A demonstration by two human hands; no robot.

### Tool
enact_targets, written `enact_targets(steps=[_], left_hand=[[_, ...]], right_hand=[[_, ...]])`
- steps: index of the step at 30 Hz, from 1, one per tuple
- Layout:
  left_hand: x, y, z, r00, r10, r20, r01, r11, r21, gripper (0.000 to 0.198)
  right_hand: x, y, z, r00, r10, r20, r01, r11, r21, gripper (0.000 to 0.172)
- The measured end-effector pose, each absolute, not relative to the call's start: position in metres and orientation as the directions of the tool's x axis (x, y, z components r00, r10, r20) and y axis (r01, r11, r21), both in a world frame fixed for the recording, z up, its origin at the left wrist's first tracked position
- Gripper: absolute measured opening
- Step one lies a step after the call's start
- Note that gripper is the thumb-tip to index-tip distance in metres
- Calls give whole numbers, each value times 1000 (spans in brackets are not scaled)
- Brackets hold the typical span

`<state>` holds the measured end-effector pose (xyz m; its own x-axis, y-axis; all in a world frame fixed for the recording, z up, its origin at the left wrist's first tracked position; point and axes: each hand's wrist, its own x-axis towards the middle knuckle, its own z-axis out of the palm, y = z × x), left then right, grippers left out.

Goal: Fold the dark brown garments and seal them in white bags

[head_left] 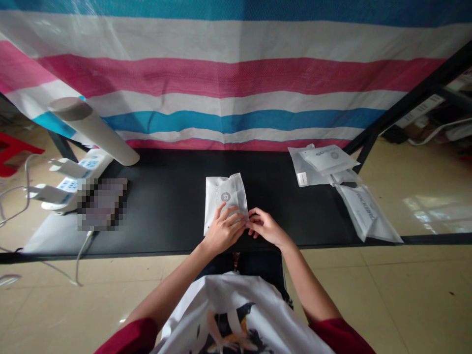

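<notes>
Slightly creased white pouch [217,192], grey logo [225,196] upward, on black tabletop [165,206].

The hands [226,230] hide part of the white pouch [221,191], while pixelation blurs what may be a phone [103,202].

Pouch [216,189] between power strip [70,186] and packets [363,211]

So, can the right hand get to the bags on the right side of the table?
Probably yes: only black tabletop shows between the right hand and those bags. It's at the edge of the middle bag, though, so it may have to leave that first.
</notes>
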<state>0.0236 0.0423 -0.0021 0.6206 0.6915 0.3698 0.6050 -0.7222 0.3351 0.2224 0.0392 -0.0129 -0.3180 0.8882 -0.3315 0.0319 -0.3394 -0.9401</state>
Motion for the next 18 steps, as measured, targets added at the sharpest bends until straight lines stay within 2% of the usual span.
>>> enact_targets(steps=[6,13,18], left_hand=[[26,45,-5,662,675,326,571,-735,365,30],[35,15,-11,626,668,401,486,-737,469,31],[40,-9,-1,636,628,449,425,-770,475,30]], right_hand=[[218,49,-14,-231,907,-352,-40,-371,-928,46],[216,72,-24,-110,944,-310,-51,-317,-947,41],[224,84,-21,-75,943,-324,-76,-329,-941,43]])
